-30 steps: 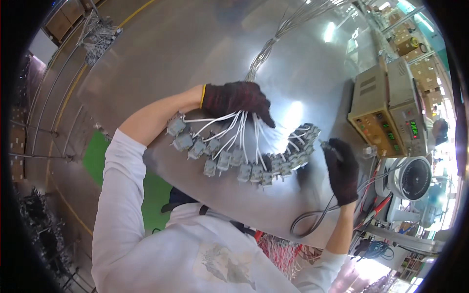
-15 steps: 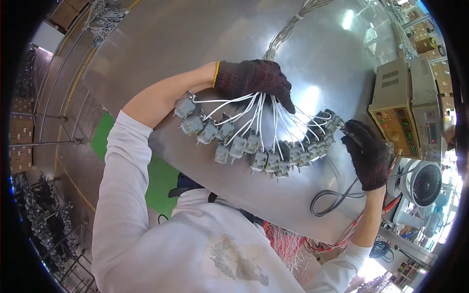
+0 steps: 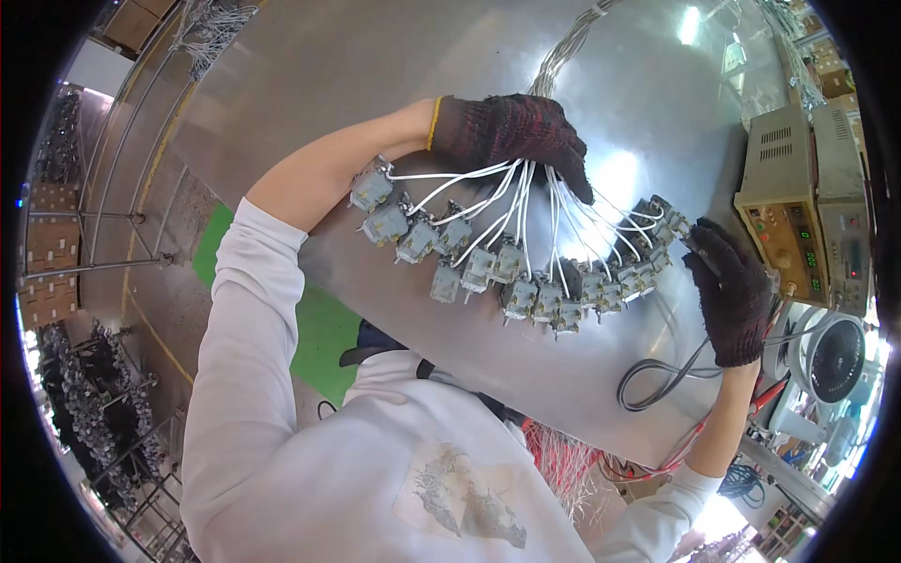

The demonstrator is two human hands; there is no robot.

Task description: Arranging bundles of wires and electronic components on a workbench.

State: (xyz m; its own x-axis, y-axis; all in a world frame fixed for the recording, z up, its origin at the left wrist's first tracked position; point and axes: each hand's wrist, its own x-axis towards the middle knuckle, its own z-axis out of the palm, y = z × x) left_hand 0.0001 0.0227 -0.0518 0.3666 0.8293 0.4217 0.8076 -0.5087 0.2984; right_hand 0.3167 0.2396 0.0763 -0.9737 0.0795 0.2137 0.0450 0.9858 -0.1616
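My left hand [image 3: 526, 136], in a dark knitted glove with a yellow cuff, is closed around a bundle of white wires [image 3: 521, 192]. From its grip the wires fan out toward me, each ending at a small grey boxy part with metal bits [image 3: 441, 280]. Several of these parts lie in an arc on the metal table [image 3: 375, 319]. At the arc's right end, my right hand [image 3: 732, 291], in a dark glove, has its fingers pinched together beside the last grey part [image 3: 664, 216]. What lies between those fingertips is hidden. Beyond my left hand the bundle continues as a twisted cable [image 3: 568, 52].
Two bench instruments [image 3: 784, 239] with lit displays stand at the right edge, by a round white device with a dark face [image 3: 833, 361]. A dark grey cable [image 3: 648, 375] loops below my right wrist. Red and white wires [image 3: 568, 460] hang at the near edge.
The whole view has shifted, so table, parts and hands all sit a little farther right in the picture. Both hands keep nearly the same place relative to the grey parts.
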